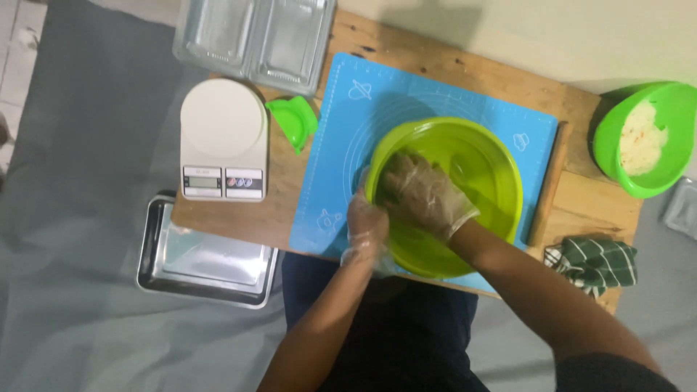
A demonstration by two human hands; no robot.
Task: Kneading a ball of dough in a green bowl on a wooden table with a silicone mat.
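Low wooden table (435, 65) over grey floor cloth, blue mat (341, 145) on top. Green bowl (494, 156) sits on the mat: looks light, slick plastic, so brace its rim. Left hand (367, 225) curls round that rim; right hand (425, 192), gloved, fingers spread, presses inside.

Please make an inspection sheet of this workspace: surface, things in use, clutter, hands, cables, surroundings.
Surface: low wooden table with a blue mat on it.
Things in use: large green bowl on the mat; contents hidden by the hand.
Clutter: white scale, small green press, clear plastic tray, rolling pin, checked cloth, second green bowl holding something white, metal tray at the table's edge.
Hands: both in clear gloves; right hand inside the large bowl, left hand holding its rim.
Cables: nothing seen.
Surroundings: grey sheet on the floor, pale wall behind.
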